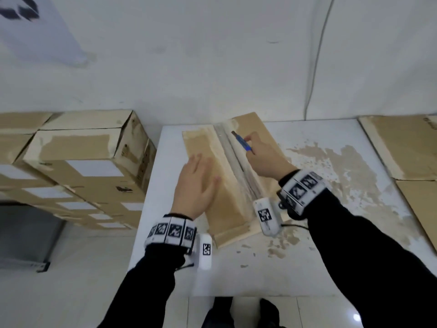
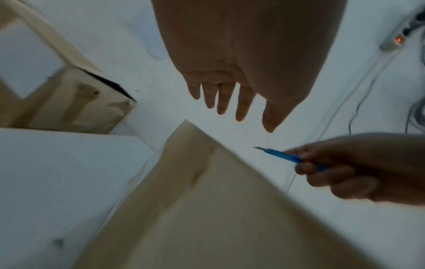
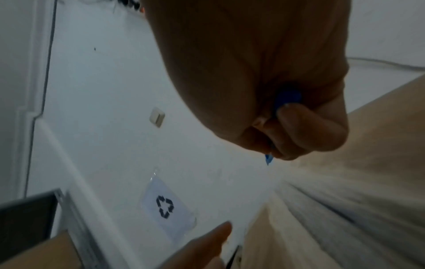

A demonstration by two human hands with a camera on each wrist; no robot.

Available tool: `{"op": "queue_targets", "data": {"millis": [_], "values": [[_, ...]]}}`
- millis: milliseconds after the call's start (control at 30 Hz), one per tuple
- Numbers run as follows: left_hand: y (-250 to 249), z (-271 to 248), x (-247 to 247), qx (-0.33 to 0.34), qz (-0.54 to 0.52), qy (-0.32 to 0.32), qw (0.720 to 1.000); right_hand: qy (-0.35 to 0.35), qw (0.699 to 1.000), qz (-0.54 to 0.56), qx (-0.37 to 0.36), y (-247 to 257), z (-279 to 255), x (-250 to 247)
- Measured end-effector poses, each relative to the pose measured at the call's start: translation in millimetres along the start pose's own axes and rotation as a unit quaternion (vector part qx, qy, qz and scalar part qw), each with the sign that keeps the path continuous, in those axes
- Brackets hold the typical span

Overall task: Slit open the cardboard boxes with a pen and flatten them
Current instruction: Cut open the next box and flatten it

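A long cardboard box (image 1: 208,176) lies on the white table (image 1: 307,268), its taped middle seam (image 1: 233,162) running away from me. My left hand (image 1: 197,185) hovers with straight fingers over the box's left flap; contact cannot be told. In the left wrist view the left hand (image 2: 230,91) shows spread fingers above the box (image 2: 207,209). My right hand (image 1: 262,157) grips a blue pen-shaped cutter (image 1: 241,142), its tip near the seam's far end. The cutter (image 2: 280,155) appears in the left wrist view, and its blue body (image 3: 287,99) sits inside the right fist.
Stacked closed cardboard boxes (image 1: 78,166) with white labels stand left of the table. Flattened cardboard sheets (image 1: 406,147) lie at the right edge. The tabletop carries torn paper residue (image 1: 343,176). A white wall with a cable (image 1: 316,55) rises behind.
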State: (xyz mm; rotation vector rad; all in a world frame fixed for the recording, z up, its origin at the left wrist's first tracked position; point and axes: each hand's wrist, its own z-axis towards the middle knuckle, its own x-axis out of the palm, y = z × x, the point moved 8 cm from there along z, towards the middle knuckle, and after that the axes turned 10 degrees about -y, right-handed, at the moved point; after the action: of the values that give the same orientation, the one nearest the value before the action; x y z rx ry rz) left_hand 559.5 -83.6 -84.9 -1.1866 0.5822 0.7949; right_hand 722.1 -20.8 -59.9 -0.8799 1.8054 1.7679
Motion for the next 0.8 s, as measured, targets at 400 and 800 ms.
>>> {"op": "queue_targets", "data": {"millis": [400,800], "values": [[27.6,23.2,48.4,0.107,0.105,0.1,0.984,-0.026,0.97,-0.242,-0.004,44.2,55.5,25.9],[26.8,24.0,45.6,0.096,0.082,0.093,0.988,-0.006,0.956,-0.294,-0.019,59.2,68.0,35.0]]}}
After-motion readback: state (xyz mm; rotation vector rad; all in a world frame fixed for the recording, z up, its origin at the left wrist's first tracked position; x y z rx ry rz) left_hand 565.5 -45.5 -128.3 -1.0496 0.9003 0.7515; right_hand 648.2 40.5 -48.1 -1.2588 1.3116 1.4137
